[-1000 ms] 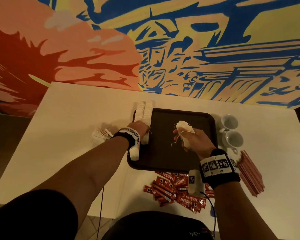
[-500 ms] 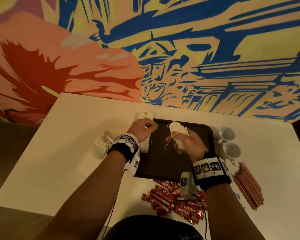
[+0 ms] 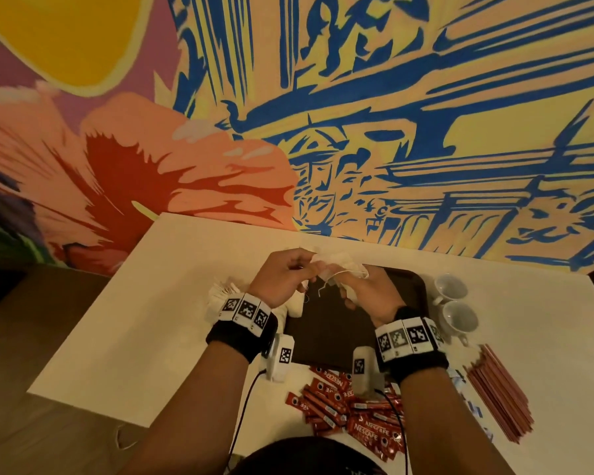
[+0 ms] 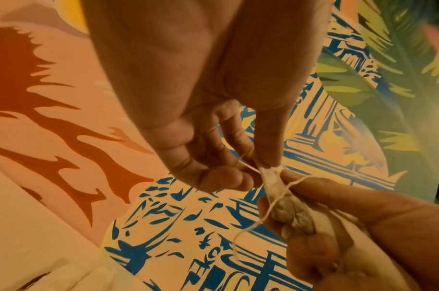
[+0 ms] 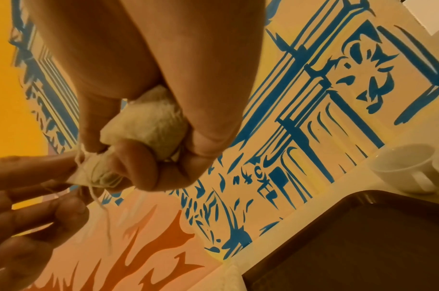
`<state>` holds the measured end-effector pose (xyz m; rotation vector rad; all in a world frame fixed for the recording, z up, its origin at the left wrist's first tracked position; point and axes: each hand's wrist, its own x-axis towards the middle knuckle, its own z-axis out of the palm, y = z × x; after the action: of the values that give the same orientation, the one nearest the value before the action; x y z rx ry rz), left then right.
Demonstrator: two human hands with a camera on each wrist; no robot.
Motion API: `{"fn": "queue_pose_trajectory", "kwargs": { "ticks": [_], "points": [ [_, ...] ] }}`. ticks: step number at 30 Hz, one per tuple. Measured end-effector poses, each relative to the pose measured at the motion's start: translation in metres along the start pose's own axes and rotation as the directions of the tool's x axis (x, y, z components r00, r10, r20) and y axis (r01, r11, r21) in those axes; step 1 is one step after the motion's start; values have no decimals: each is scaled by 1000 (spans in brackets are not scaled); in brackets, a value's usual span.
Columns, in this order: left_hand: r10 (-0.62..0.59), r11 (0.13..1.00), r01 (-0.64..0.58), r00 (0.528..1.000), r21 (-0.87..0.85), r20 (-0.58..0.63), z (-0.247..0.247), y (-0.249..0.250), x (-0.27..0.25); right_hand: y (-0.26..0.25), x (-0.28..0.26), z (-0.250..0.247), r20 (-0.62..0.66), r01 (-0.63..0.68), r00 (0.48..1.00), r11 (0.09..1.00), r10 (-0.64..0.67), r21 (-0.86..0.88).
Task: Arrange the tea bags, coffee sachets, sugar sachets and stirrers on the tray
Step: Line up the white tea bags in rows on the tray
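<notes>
Both hands have risen from the dark rectangular plastic tray (image 3: 405, 286) and met above its far edge: right hand (image 3: 371, 296) clamped on bunched white paper tea bags (image 5: 148, 122), left hand (image 3: 282, 275) pinching one bag's corner (image 4: 269, 170), apparently separating it for placement.

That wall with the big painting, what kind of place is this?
Probably a cafe or hotel drinks corner. A bright mural covers the wall, two white cups stand beside a dark tray, and piles of coffee sachets and stirrers lie on the table.
</notes>
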<state>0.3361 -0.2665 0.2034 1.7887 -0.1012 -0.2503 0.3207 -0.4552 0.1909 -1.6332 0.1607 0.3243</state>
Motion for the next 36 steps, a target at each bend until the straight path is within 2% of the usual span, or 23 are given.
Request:
{"fn": "queue_pose_trajectory", "kwargs": {
  "ticks": [6,11,17,25,28,30,33,36],
  "points": [
    [-24,997,20,998,-74,-56,7,16,-20,-2,-22,-14,-83,19,996,1000,-21,-18],
    [-35,985,16,993,-172,-109,12,26,-39,3,-37,-31,-170,32,985,996,-17,84],
    [-25,984,1,991,-178,-132,21,35,-54,5,-53,-42,-189,59,980,998,-58,0],
    [-9,997,5,999,-72,-52,43,39,-71,4,-69,-45,-79,90,993,996,-88,20],
    [3,999,-2,1000,-52,2,49,41,-79,4,-77,-50,23,81,996,996,-82,33],
    [24,1000,-24,999,-6,42,50,44,-84,4,-82,-52,126,95,988,995,-94,-3],
    [32,999,-33,998,19,61,50,46,-87,3,-86,-52,285,168,951,975,-121,-146],
    [21,1000,-21,1000,18,19,46,46,-87,8,-84,-50,287,167,952,966,-105,-199]
  ]
}}
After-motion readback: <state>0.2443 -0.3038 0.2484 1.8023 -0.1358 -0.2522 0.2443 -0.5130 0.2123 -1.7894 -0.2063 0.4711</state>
